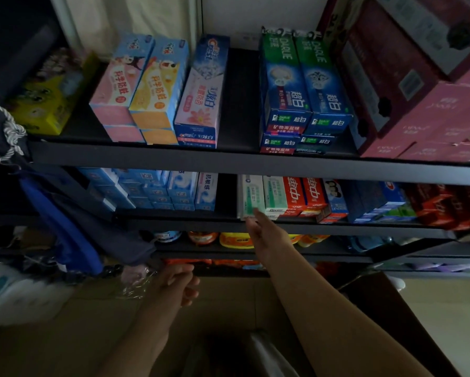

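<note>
Head view of a stocked shelving unit. The right hand [259,229] reaches up to the middle shelf [179,218], its fingers [258,215] extended and released, with the tips resting against the lower front end of a white-and-green toothpaste box [251,195]. This box stands on edge at the shelf's front lip. It is just beside a second green-and-white box [274,194] on its right, and a dark gap lies on its left. Red toothpaste boxes [305,194] follow further right, and light-blue toothpaste boxes [174,189] are stacked beyond the gap. The left hand [179,284] hangs lower, in front of the bottom shelves, with its fingers loosely curled and grasping nothing. On the top shelf [146,156] stand Darlie toothpaste boxes [304,85] and a Crest toothpaste box [201,91].
</note>
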Motion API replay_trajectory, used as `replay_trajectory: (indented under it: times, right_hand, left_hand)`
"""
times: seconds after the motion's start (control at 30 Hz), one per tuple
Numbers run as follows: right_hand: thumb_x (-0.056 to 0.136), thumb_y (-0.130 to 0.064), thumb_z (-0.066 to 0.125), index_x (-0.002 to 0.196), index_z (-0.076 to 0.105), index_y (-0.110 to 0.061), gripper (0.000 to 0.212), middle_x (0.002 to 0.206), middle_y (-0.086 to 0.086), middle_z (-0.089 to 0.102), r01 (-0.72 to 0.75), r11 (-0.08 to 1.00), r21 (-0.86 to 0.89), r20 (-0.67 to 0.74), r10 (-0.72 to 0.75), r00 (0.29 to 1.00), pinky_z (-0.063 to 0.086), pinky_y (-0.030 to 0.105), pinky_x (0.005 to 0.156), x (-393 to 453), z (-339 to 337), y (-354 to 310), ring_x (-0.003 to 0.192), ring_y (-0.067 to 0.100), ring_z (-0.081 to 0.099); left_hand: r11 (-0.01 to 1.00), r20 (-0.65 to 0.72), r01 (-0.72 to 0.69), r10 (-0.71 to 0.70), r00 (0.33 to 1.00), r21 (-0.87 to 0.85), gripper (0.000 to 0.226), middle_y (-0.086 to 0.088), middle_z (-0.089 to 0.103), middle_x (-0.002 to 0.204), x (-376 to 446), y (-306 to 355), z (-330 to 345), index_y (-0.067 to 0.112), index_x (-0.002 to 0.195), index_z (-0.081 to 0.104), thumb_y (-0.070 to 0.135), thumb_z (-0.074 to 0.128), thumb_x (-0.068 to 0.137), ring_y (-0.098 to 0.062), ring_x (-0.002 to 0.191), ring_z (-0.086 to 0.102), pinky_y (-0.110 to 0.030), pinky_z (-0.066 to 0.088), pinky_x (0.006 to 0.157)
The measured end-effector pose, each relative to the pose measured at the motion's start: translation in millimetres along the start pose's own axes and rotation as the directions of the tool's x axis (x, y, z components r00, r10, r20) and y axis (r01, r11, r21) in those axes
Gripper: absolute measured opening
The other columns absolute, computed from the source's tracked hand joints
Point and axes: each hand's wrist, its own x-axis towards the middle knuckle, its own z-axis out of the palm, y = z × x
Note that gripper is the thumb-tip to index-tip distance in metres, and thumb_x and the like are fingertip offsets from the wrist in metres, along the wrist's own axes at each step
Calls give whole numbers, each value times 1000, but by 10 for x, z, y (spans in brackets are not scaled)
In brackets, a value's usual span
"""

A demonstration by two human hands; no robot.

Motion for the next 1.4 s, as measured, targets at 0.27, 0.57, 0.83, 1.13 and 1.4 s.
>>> replay_trajectory:
  times: [0.27,0.57,0.83,1.13,1.4]
  right_hand:
    - [93,-22,60,90,58,-17,7,91,-3,61,164,982,-93,46,-160,986,50,9,52,207,84,30,54,-2,65]
    - [88,-27,68,104,65,-14,21,84,1,66,278,872,-403,-38,-319,947,50,25,67,2,-273,1,75,13,61]
    - [88,-26,68,93,61,-31,11,89,-3,69,470,674,-570,-36,-592,805,53,35,79,-532,-1539,2,85,15,66]
    - [89,-26,65,110,60,-23,21,97,-1,68,368,829,-421,-371,-528,764,56,29,79,-1083,-3481,139,90,12,66]
    - [89,-26,67,113,60,-18,26,92,2,69,267,911,-314,-501,-398,768,51,27,71,-982,-4878,360,86,16,65]
  left_hand:
    - [998,-15,-7,8,1000,66,15,-13,69,86,102,-45,-169,13,98,64,6,50,96,-21,68,60,-30,46,61]
    - [991,54,-111,107,993,80,12,-12,69,84,56,11,8,11,93,65,7,54,95,-19,68,60,-30,46,64]
    - [930,337,-289,204,919,228,15,-2,68,89,-59,-11,814,25,92,62,17,51,96,-18,79,62,-30,48,71]
    - [821,582,-395,97,807,412,15,-5,66,83,-470,-649,2134,20,90,60,11,51,96,-15,66,58,-27,46,62]
    - [750,587,-348,-65,807,563,13,-4,65,87,-920,-1634,3190,21,96,59,13,49,97,-14,71,59,-26,47,65]
